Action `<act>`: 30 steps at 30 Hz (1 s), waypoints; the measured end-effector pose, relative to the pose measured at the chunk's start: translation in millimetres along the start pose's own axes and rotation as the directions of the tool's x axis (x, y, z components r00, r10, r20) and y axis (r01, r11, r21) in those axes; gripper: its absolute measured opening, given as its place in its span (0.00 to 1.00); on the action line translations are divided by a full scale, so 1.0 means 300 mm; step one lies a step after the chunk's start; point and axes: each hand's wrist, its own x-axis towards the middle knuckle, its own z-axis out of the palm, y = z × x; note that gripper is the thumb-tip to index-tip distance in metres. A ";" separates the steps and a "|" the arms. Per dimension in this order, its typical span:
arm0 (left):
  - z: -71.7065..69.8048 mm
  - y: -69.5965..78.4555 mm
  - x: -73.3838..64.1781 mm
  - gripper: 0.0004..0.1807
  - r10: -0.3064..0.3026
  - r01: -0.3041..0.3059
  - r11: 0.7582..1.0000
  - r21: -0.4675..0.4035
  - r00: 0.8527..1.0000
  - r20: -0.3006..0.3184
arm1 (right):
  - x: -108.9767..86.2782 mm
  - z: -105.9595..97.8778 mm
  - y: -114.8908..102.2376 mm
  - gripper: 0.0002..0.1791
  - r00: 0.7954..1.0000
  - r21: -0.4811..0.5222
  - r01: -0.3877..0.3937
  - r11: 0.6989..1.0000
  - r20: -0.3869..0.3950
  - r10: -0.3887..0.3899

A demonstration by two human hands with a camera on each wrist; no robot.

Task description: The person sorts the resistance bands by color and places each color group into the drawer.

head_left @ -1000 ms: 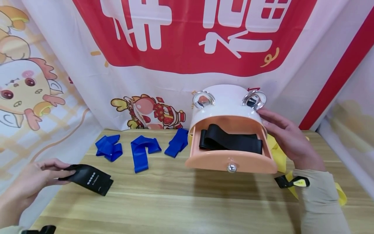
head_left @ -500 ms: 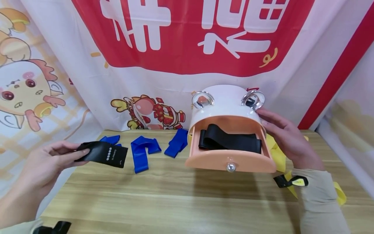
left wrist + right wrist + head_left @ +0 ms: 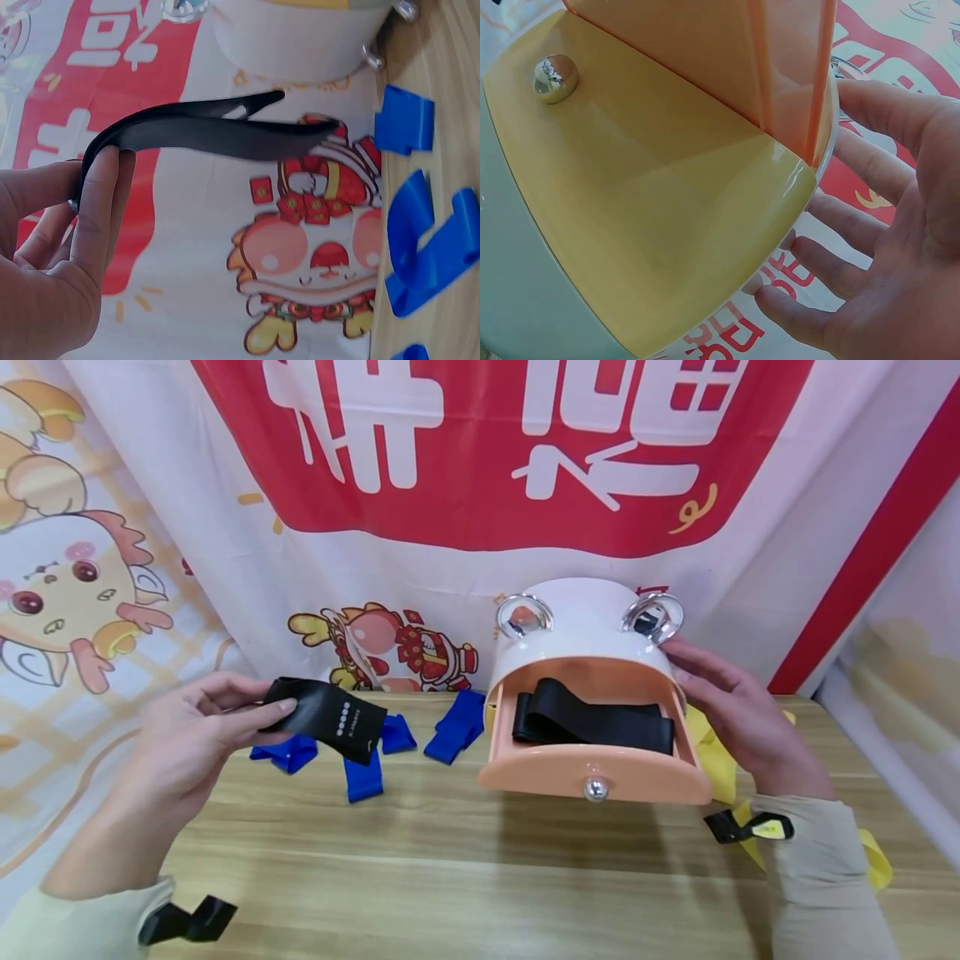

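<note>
My left hand (image 3: 191, 735) pinches a folded black resistance band (image 3: 330, 718) with white dots and print, held above the table left of a drawer box. In the left wrist view, the band (image 3: 217, 139) loops out from between thumb and fingers. The white box (image 3: 588, 622) has two silver eye-like rings on top and an orange drawer (image 3: 547, 774) pulled out. Another black band (image 3: 600, 722) lies inside this drawer. My right hand (image 3: 742, 718) touches the box's right side with extended fingers. Below the orange drawer, the right wrist view shows a closed yellow drawer (image 3: 675, 202).
Blue bands lie along the back of the wooden table (image 3: 420, 893): one (image 3: 456, 727) beside the box, another (image 3: 365, 778) partly behind the held band. Yellow bands (image 3: 716, 764) lie right of the box, near my right arm. A printed curtain (image 3: 450, 539) hangs behind.
My left hand has carried the black band up and to the right, toward the box, passing in front of the blue bands. The right hand, box and drawer stay put.
</note>
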 end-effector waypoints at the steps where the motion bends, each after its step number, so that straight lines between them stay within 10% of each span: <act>1: 0.017 0.009 0.004 0.09 -0.003 0.003 1.000 0.005 1.000 -0.001 | 0.000 0.000 0.000 0.30 1.000 0.000 0.001 1.000 0.000 -0.001; 19: 0.316 0.192 0.058 0.17 -0.030 0.019 0.987 0.159 0.997 0.068 | 0.002 0.015 -0.015 0.29 1.000 -0.049 0.007 0.999 -0.006 -0.007; 30: 0.443 0.236 0.080 0.16 -0.017 0.009 0.997 0.080 0.994 0.105 | 0.001 -0.001 -0.005 0.30 1.000 -0.042 0.019 0.999 -0.007 -0.020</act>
